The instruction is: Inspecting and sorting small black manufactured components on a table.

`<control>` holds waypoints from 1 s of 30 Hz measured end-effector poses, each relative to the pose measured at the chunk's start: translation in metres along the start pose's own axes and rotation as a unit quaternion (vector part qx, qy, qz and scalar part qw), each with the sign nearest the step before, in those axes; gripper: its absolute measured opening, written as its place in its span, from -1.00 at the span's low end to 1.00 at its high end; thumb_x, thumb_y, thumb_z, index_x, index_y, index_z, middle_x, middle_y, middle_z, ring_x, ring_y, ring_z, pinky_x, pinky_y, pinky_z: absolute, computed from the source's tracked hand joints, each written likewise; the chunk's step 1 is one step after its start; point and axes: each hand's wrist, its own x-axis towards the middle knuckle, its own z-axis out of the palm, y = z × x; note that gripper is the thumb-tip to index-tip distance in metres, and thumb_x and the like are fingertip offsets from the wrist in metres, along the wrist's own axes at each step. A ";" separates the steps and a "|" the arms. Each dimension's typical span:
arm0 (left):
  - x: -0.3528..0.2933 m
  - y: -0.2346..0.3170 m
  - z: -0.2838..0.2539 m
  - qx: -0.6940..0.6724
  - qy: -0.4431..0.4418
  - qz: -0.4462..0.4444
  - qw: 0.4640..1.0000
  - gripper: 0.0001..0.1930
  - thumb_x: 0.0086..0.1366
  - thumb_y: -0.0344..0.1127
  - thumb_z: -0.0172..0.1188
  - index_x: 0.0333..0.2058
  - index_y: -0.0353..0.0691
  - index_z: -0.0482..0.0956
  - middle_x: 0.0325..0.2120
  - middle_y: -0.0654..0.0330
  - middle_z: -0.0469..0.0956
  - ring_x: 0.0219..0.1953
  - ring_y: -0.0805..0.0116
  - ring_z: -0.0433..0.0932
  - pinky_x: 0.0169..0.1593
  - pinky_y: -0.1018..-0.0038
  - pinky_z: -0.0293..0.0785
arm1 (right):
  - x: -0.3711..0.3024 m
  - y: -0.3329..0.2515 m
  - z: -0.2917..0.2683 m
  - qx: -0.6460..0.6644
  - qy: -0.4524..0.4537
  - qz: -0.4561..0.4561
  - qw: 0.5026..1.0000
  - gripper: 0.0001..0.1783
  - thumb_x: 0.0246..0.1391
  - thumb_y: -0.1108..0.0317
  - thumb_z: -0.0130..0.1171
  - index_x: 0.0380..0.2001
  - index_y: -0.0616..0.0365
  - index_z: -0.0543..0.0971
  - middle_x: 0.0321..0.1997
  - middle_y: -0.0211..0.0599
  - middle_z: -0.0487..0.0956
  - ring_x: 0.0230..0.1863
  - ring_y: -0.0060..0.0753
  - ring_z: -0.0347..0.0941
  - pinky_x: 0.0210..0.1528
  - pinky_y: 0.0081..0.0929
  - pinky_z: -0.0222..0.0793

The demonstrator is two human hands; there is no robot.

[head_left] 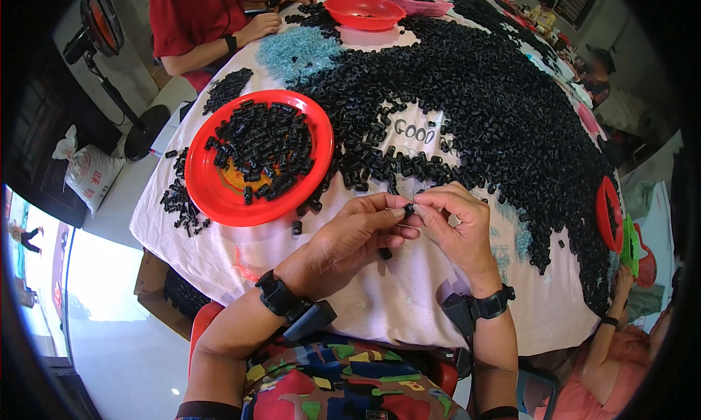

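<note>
Close to the near side of the cloth-covered table, both my hands meet fingertip to fingertip. My left hand [365,226] is closed, pinching a small black plastic part [409,210] between thumb and forefinger. My right hand [461,226] is closed too, its thumb and forefinger pressed together right beside that part; whatever they hold is too small to make out. A loose black part [385,253] lies below my left fingers. Left of my hands, a red plate [199,194] bears many similar black parts. Beyond my fingers spreads a large heap of black parts [482,77].
A pile of small translucent bluish pieces [299,53] lies at the far left, near a co-worker's hand [257,29]. A red bowl [365,13] and pink basket [431,8] stand at the back. Another person's arm [610,325] is at right. A fan [102,26] stands left.
</note>
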 end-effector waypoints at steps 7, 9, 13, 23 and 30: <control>0.004 0.000 -0.004 -0.036 0.006 -0.014 0.999 -0.79 0.52 -0.39 0.08 0.03 -0.33 0.51 -0.16 0.18 0.67 -0.19 0.50 0.65 -0.12 0.62 0.61 | 0.001 -0.006 0.001 -0.002 -0.003 0.012 1.000 -0.80 0.17 0.55 0.26 -0.15 0.18 0.75 -0.15 -0.25 0.71 -0.25 -0.53 0.55 -0.41 -0.65 0.39; 0.004 -0.001 -0.006 -0.050 -0.013 -0.011 0.999 -0.78 0.52 -0.40 0.07 0.05 -0.35 0.51 -0.15 0.16 0.67 -0.18 0.47 0.66 -0.12 0.62 0.60 | 0.001 -0.006 -0.001 -0.007 -0.007 -0.002 1.000 -0.79 0.18 0.54 0.25 -0.14 0.17 0.75 -0.12 -0.24 0.71 -0.23 -0.52 0.56 -0.40 -0.65 0.39; 0.005 -0.003 -0.012 -0.062 -0.013 -0.003 0.998 -0.77 0.52 -0.41 0.07 0.06 -0.37 0.51 -0.14 0.15 0.66 -0.16 0.45 0.67 -0.13 0.62 0.60 | 0.004 -0.008 0.001 0.007 -0.029 -0.002 1.000 -0.78 0.17 0.51 0.27 -0.13 0.17 0.75 -0.05 -0.22 0.69 -0.15 -0.48 0.56 -0.37 -0.63 0.45; 0.004 -0.002 -0.009 -0.061 -0.029 0.000 0.998 -0.78 0.50 -0.41 0.10 0.05 -0.35 0.52 -0.15 0.19 0.65 -0.15 0.42 0.67 -0.14 0.61 0.59 | 0.006 -0.003 0.002 -0.055 -0.047 -0.079 0.994 -0.73 0.18 0.51 0.23 -0.06 0.20 0.73 0.03 -0.13 0.66 -0.03 -0.35 0.59 -0.17 -0.56 0.56; -0.002 0.000 -0.002 -0.017 0.006 0.010 1.000 -0.80 0.49 -0.40 0.13 0.02 -0.32 0.54 -0.17 0.19 0.65 -0.19 0.42 0.67 -0.20 0.60 0.57 | 0.001 -0.006 0.007 0.016 -0.022 0.029 0.999 -0.79 0.17 0.48 0.28 -0.12 0.20 0.74 -0.03 -0.19 0.67 -0.11 -0.45 0.58 -0.26 -0.60 0.48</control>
